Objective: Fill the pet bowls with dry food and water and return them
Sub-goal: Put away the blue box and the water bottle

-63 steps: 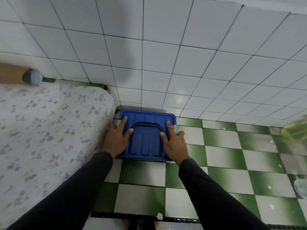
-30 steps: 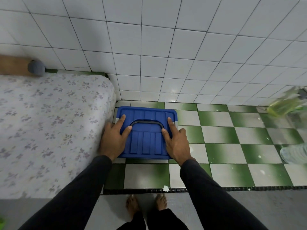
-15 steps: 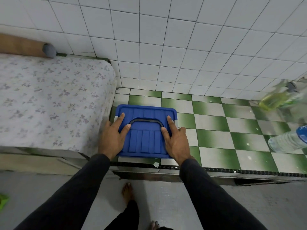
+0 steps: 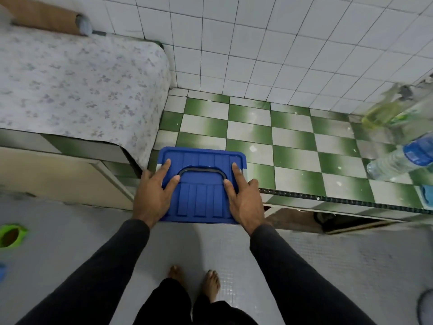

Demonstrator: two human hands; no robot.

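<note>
A ribbed blue plastic box (image 4: pixel 201 184), rectangular with rounded corners and a dark arched handle (image 4: pixel 201 171) on its lid, is clasped by the left hand (image 4: pixel 153 194) and right hand (image 4: pixel 243 198) at its sides, half over the green-checked tiled ledge (image 4: pixel 293 146), beside a floral-covered surface (image 4: pixel 77 85)

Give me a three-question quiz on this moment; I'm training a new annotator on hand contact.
1. True or false: both hands grip the blue lidded box by its black handle.
2. What lies at the right edge of the green checkered counter?
A. a plastic water bottle
B. a kettle
C. a pan
3. Which sheet-covered surface is left of the box?

Key:
1. False; they press flat on the lid's sides, beside the handle.
2. A
3. The floral cloth.
</note>
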